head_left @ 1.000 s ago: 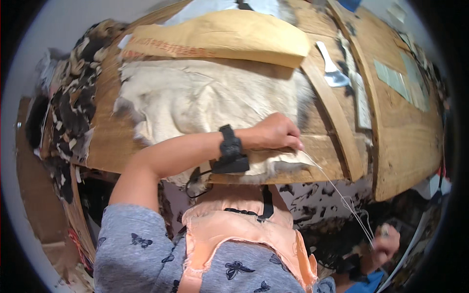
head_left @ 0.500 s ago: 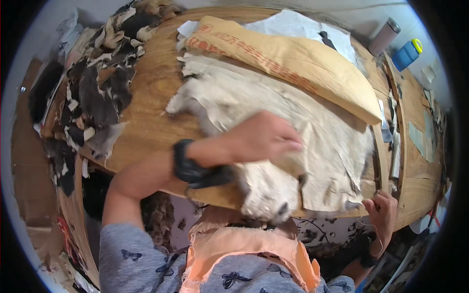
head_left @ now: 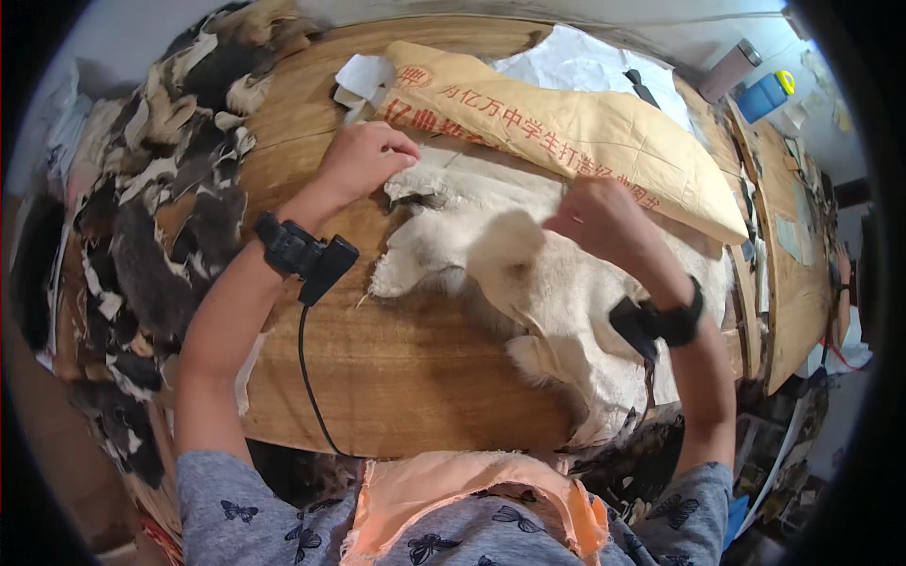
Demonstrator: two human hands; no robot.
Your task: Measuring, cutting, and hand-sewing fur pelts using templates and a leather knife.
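Observation:
A pale animal pelt point(head_left: 528, 255), skin side up with grey fur along its edges, lies on the wooden table point(head_left: 425, 377) in front of me. At its far left corner is my left hand point(head_left: 363, 160), with thumb and forefinger drawn together. Whatever may be between those fingertips is too small to make out. My right hand point(head_left: 604, 222) hovers over the pelt's middle, slightly blurred, its fingers curled closed and their tips partly hidden. Just beyond lies a bulky tan paper package point(head_left: 566, 123) with red print, resting across the pelt's far side.
Fur scraps point(head_left: 179, 236) heap along the table's left side. White paper point(head_left: 580, 61) and a small black tool point(head_left: 640, 87) lie behind the package. A metallic flask point(head_left: 731, 68) and a blue bottle with yellow lid point(head_left: 764, 96) stand far right. Another person's arm point(head_left: 843, 283) shows at the right edge.
My left hand has moved from over the pelt to its far left corner. My right hand has come from the table's near right edge to the pelt's middle. The pelt has shifted and bunched.

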